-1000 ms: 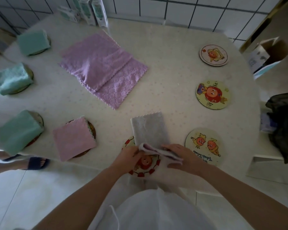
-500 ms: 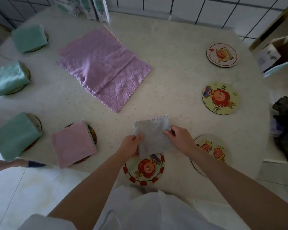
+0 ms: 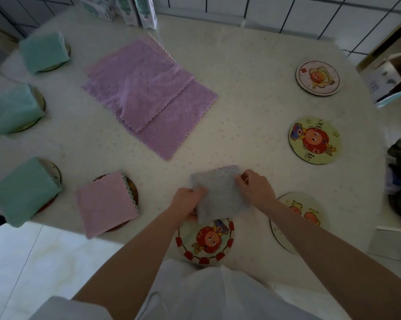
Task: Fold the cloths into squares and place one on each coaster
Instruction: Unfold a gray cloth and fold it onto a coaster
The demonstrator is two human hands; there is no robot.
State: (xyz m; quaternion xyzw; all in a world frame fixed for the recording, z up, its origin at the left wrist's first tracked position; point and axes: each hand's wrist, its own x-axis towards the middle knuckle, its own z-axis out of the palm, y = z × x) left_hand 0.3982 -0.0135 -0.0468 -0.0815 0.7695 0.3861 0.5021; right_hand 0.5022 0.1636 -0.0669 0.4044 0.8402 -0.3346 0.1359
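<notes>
Grey cloth [image 3: 220, 195], folded to a small square, is between the two hands at the near edge of the table [image 3: 252, 107]. Its near corner covers the far rim of the red-bordered coaster [image 3: 206, 242]; the rest of it is over the bare table just beyond this coaster. I cannot tell if it lies flat or is lifted a little.

The left hand [image 3: 186, 202] holds the left edge of the cloth. Its thumb lies on top and the other fingers are curled under the edge, so they pinch the fabric. The right hand [image 3: 256, 188] holds the right side near the far corner, with the fingers bent and pressed together on the cloth. Both forearms are bare and come up from the bottom of the view. The right forearm passes over the coaster with two orange figures [image 3: 310, 215].

To the left, a pink folded cloth [image 3: 106, 203] rests on a dark coaster [image 3: 133, 189]. Three teal folded cloths [image 3: 25, 190] sit on coasters along the left side. Two purple cloths [image 3: 148, 98] lie unfolded and overlapping in the middle of the table. On the right side, a yellow coaster [image 3: 314, 139] and a pale coaster [image 3: 318, 78] carry no cloth.
</notes>
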